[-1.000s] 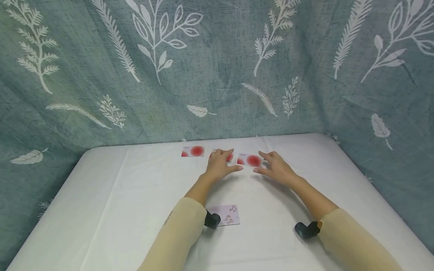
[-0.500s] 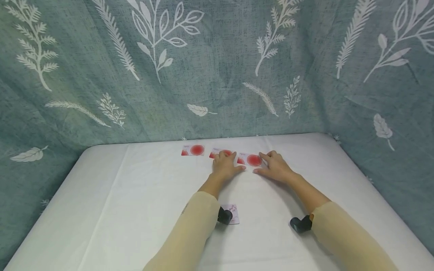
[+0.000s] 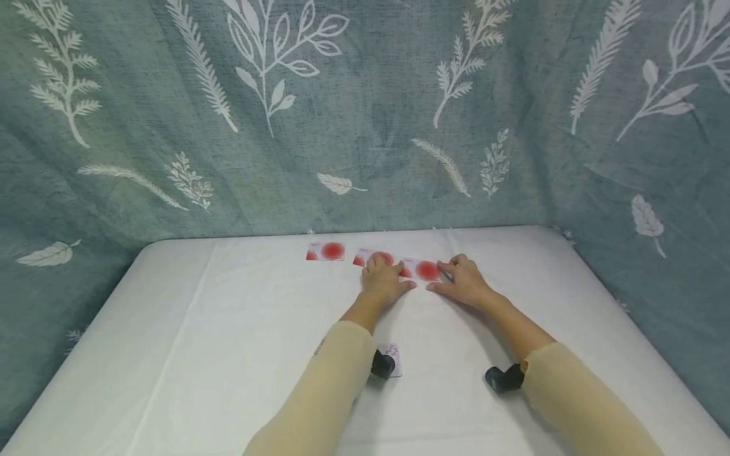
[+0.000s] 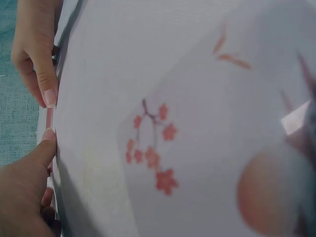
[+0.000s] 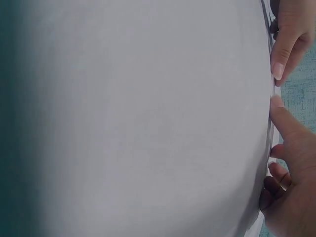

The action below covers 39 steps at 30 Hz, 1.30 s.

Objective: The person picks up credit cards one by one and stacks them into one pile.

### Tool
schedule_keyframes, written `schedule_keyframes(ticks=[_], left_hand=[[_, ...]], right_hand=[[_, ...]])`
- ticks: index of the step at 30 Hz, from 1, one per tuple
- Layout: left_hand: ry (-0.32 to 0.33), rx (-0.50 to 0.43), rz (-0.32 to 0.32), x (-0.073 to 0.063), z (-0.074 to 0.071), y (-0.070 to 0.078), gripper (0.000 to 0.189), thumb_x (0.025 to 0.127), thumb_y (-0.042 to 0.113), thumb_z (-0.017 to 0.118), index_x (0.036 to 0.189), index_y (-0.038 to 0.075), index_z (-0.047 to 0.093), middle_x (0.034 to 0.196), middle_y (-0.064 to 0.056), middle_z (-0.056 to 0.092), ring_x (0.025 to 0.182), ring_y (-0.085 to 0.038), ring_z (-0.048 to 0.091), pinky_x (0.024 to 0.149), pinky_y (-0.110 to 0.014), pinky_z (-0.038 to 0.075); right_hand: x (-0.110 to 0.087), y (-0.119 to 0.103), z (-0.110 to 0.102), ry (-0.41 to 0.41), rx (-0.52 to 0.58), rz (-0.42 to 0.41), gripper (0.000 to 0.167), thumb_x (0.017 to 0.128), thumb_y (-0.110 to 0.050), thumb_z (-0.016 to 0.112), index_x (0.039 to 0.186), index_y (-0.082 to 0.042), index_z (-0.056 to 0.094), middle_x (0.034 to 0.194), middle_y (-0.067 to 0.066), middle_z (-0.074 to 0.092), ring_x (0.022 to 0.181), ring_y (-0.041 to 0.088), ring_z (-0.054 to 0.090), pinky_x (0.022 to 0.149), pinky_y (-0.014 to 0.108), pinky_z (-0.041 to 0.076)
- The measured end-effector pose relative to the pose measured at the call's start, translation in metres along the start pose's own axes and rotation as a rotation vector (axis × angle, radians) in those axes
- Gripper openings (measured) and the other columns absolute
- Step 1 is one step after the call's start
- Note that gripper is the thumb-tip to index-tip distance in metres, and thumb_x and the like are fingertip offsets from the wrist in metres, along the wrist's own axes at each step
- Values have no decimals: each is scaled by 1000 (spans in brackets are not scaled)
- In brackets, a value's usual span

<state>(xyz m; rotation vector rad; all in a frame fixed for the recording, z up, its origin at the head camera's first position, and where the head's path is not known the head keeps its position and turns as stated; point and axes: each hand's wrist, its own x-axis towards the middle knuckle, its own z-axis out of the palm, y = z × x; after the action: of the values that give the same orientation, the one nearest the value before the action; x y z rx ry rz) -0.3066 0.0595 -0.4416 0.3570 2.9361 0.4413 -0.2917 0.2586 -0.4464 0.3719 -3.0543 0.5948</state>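
Three cards with red circles lie in a row near the table's far edge: a left card [image 3: 326, 251], a middle card [image 3: 362, 256] and a right card [image 3: 426, 270]. My left hand [image 3: 383, 280] partly covers the middle card, its index finger and thumb spread at the right card's left end. At that card's other end is my right hand [image 3: 463, 283], index finger by the upper corner and thumb by the lower one. Neither hand visibly pinches a card. In the left wrist view, the thumbs of the left hand [image 4: 24, 187] and right hand [image 4: 37, 54] point toward each other.
A pale purple card [image 3: 395, 360] with flowers lies on the white table [image 3: 228, 354], partly hidden by my left sleeve and its black wrist camera [image 3: 383, 365]. A green leaf-patterned cloth [image 3: 365, 126] hangs behind the far edge.
My left hand has shifted right to the right card's left end, uncovering more of the middle card. Its sleeve now covers more of the purple card. The right hand has hardly moved.
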Motion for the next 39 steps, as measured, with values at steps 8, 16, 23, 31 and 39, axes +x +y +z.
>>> schedule_keyframes(ticks=[8,16,23,31,39], left_hand=[[1,-5,13,-7,-5,-1,56,88,50,59,139,29,48,140,-16,38,128,-30,32,105,-44,30],[88,-149,23,-3,1,-9,40,86,39,67,124,27,63,126,-10,53,118,-26,46,99,-39,38],[101,-239,-1,-3,0,-14,46,82,35,72,124,19,63,118,-6,57,114,-26,50,97,-42,41],[12,-207,-4,-6,-2,-15,55,88,37,65,139,25,49,138,-12,42,125,-30,38,103,-46,34],[11,-234,10,-9,0,-16,53,89,36,64,139,25,49,137,-13,43,125,-30,38,103,-45,34]], right_hand=[[-2,0,3,43,0,-2,64,83,-39,69,131,0,53,110,22,45,96,35,43,77,43,37],[-3,4,4,71,19,-9,58,81,-34,72,128,-2,57,104,19,43,90,32,40,71,36,33],[-1,3,7,72,43,-9,52,82,-28,71,127,-4,58,101,16,42,89,30,38,69,33,30],[-2,1,8,63,48,8,49,84,-26,69,128,-7,58,104,15,42,89,29,38,69,32,30],[-3,2,7,56,64,-6,48,84,-24,69,127,-5,59,105,17,43,90,29,38,70,33,31]])
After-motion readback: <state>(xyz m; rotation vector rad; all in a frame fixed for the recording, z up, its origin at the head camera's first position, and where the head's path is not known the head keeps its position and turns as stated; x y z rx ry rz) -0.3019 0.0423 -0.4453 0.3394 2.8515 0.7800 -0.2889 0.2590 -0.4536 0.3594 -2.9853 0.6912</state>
